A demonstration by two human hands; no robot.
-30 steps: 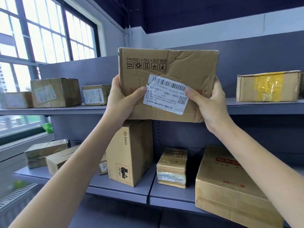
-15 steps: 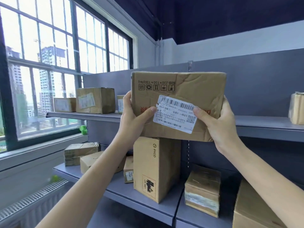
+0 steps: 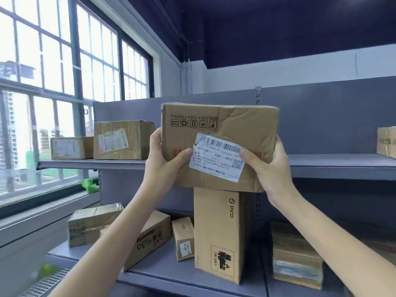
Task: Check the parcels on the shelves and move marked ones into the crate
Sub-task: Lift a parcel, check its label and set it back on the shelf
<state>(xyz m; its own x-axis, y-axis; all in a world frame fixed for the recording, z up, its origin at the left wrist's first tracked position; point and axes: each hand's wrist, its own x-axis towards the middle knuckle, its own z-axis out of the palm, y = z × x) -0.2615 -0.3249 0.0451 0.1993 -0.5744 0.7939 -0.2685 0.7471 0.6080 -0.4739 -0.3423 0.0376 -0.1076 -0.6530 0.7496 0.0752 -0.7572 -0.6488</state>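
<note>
We hold the creased cardboard parcel (image 3: pixel 220 146) up in the air in front of the upper shelf (image 3: pixel 334 166). Our left hand (image 3: pixel 162 166) and right hand (image 3: pixel 272 168) clamp its two sides, with the thumbs pressed on the shipping label (image 3: pixel 217 157). To check well, we should keep it steady and move the thumbs off the label. No crate is visible.

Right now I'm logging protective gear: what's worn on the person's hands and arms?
Nothing visible. The left hand and right hand are bare: no gloves, rings, watch or wristband in view. Both forearms are uncovered to the frame edge, no sleeves showing.
</note>
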